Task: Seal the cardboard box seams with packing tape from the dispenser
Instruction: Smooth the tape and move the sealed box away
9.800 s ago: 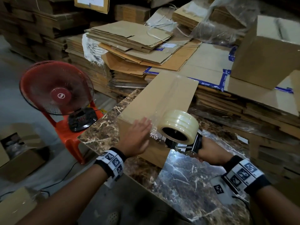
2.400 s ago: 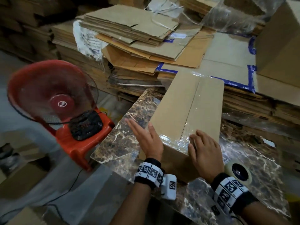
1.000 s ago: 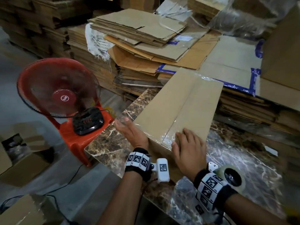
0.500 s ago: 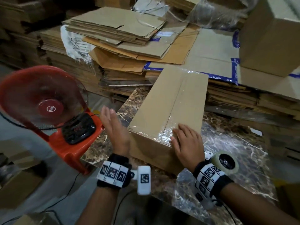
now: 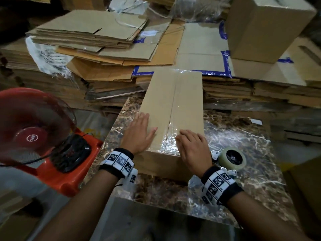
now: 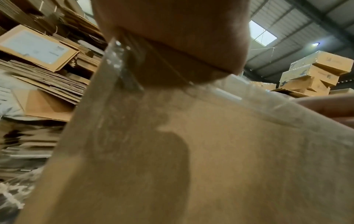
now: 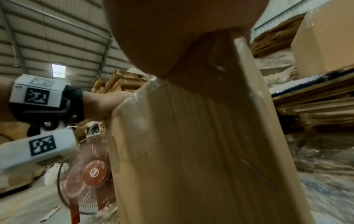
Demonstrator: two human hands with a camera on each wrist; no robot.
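A long brown cardboard box (image 5: pixel 175 105) lies on the marble-patterned table (image 5: pixel 243 180), clear tape shining along its centre seam and over its near end. My left hand (image 5: pixel 139 134) rests flat on the box's near left edge, fingers straight. Flat on the near right top corner, beside the taped seam, lies my right hand (image 5: pixel 192 146). The tape dispenser (image 5: pixel 231 158) with its clear roll sits on the table just right of my right wrist, held by no hand. Both wrist views show the box's near face (image 6: pixel 210 151) (image 7: pixel 191 136) close up under each palm.
A red fan (image 5: pixel 33 129) stands on an orange stool (image 5: pixel 69 169) left of the table. Stacks of flattened cardboard (image 5: pixel 97 40) crowd the space behind the box. An upright carton (image 5: pixel 265 26) stands at the back right. The table's near edge runs just under my forearms.
My left hand has come back from the box's left side onto its near left top edge. The right hand has stayed pressed beside the seam. The dispenser has not moved.
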